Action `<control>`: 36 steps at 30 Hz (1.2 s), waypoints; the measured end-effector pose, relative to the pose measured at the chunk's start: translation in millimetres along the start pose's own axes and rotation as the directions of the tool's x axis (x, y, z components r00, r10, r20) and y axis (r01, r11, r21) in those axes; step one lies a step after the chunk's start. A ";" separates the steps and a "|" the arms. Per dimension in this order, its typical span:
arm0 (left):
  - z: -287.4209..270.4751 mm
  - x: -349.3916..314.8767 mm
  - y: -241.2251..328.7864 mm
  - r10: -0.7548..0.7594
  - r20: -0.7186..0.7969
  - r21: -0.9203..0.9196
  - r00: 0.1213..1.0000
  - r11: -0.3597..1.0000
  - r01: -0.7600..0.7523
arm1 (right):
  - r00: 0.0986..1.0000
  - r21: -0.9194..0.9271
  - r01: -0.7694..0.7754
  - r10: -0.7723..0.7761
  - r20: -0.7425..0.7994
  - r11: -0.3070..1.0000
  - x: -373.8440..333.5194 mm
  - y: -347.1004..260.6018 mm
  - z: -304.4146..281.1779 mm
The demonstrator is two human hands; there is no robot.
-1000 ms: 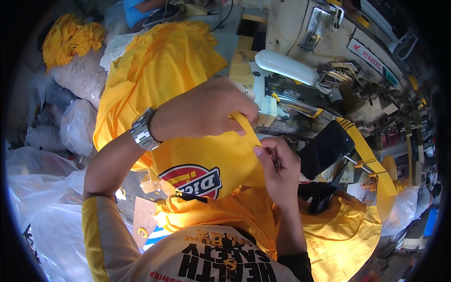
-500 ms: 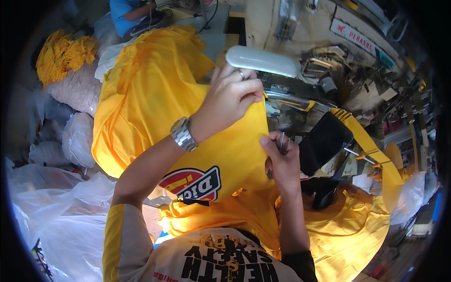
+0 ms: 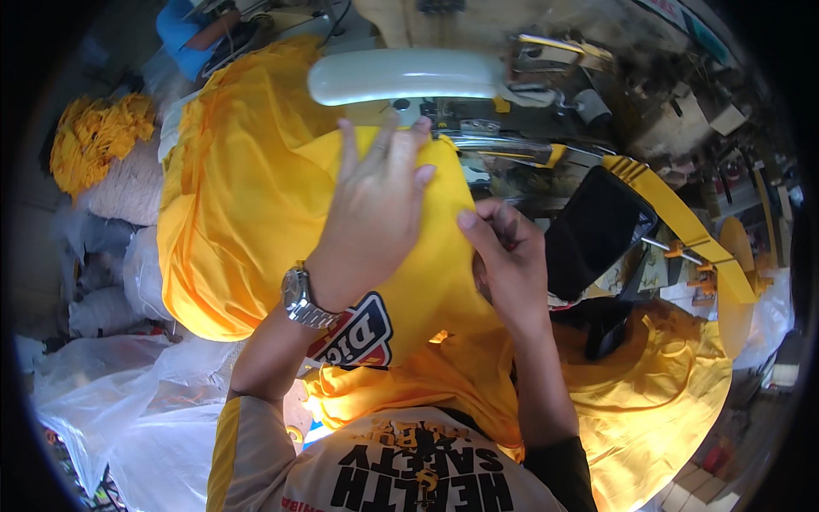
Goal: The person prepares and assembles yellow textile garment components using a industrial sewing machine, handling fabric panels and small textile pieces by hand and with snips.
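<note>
A large piece of yellow fabric with a printed logo patch spreads across the sewing machine's work surface. My left hand, a watch at its wrist, lies over the fabric with its fingers spread toward the metal machine parts. At the fabric's right edge my right hand is closed, thumb and fingers pinching the cloth. Whatever else sits within its curled fingers is mostly hidden. Above my left fingertips runs a white rounded bar.
From the right a yellow fabric strip leads toward the machine, past a black panel. More yellow cloth drapes at lower right. Plastic bags and a yellow bundle are on the left. A person in blue is at upper left.
My left hand has gone from bunched fingers at the fabric's upper corner to spread fingers lying flatter on it. A slim metal tool seen in my right hand is now mostly hidden.
</note>
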State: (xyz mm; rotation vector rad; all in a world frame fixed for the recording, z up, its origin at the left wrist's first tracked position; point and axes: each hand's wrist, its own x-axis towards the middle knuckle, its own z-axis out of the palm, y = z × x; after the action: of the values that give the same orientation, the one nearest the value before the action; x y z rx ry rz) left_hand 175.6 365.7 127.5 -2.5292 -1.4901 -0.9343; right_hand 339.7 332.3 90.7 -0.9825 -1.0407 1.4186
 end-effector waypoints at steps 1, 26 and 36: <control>-3.5 0.4 -2.4 0.026 -0.003 0.067 1.000 0.997 -0.026 | 1.000 -0.002 0.020 -0.020 0.010 1.000 2.5 0.7 0.7; -86.1 -72.2 -61.4 -0.073 -0.536 0.164 0.841 0.968 0.189 | 0.999 0.247 -0.041 0.040 0.010 0.968 -2.6 13.0 10.7; -106.3 -13.1 -87.1 0.191 -0.504 0.328 0.842 0.944 -0.018 | 1.000 0.188 0.003 -0.005 0.006 0.982 1.6 13.2 9.4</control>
State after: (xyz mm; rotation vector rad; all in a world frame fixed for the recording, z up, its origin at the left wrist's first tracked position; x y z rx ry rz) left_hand 50.5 365.3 186.0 -1.8914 -1.1947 -1.1508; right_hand 327.0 332.5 80.5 -0.8381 -0.8947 1.4882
